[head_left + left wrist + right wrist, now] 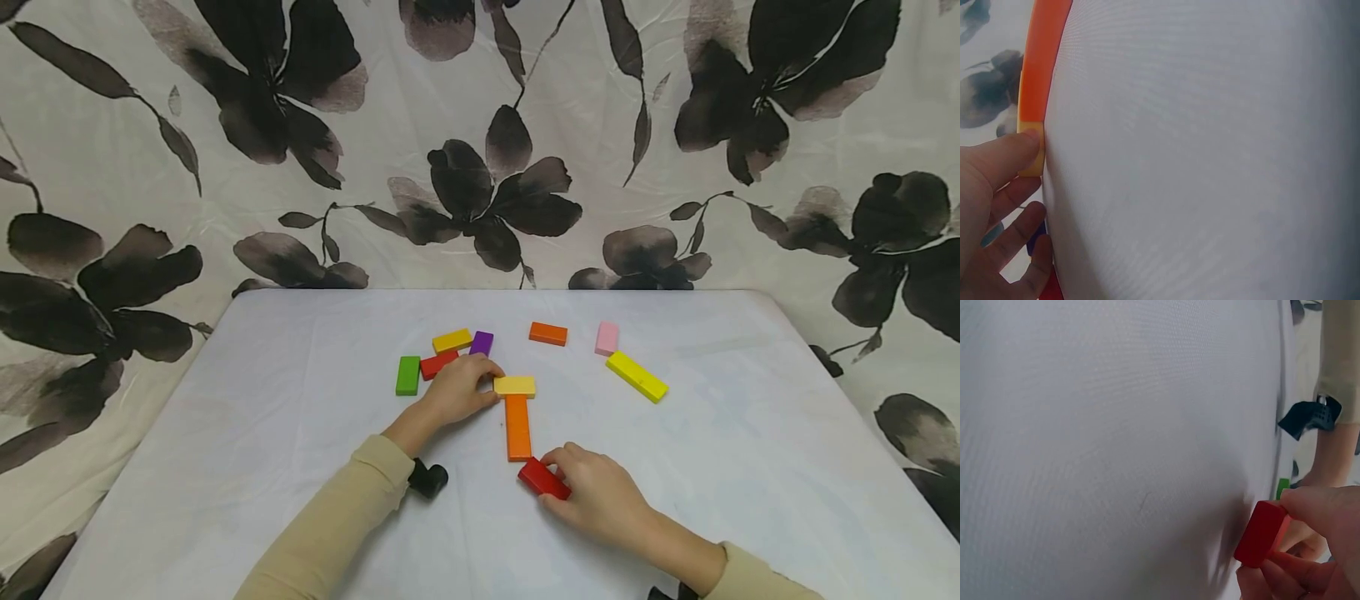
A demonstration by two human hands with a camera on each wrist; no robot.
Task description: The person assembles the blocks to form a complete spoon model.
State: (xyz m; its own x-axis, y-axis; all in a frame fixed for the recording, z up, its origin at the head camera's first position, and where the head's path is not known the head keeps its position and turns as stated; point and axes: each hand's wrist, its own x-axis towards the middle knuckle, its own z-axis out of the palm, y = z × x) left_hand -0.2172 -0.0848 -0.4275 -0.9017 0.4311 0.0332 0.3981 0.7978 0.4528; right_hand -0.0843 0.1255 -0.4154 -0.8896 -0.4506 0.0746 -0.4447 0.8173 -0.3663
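Note:
My left hand (459, 390) pinches the left end of a pale yellow block (515, 386), its thumb on the block in the left wrist view. An orange block (517, 427) runs from the pale yellow one toward me, the two meeting in a T shape. Between thumb and fingers of my right hand (600, 492) is a red block (544, 478), held at a slant by the near end of the orange block. The right wrist view shows this red block (1262, 534) in the fingertips; whether it touches the table is unclear.
Behind the left hand lie a green block (408, 376), another red block (439, 365), a yellow block (452, 340) and a purple block (482, 343). Farther right are an orange block (548, 334), a pink block (607, 338) and a long yellow block (637, 377) on the white table (300, 358).

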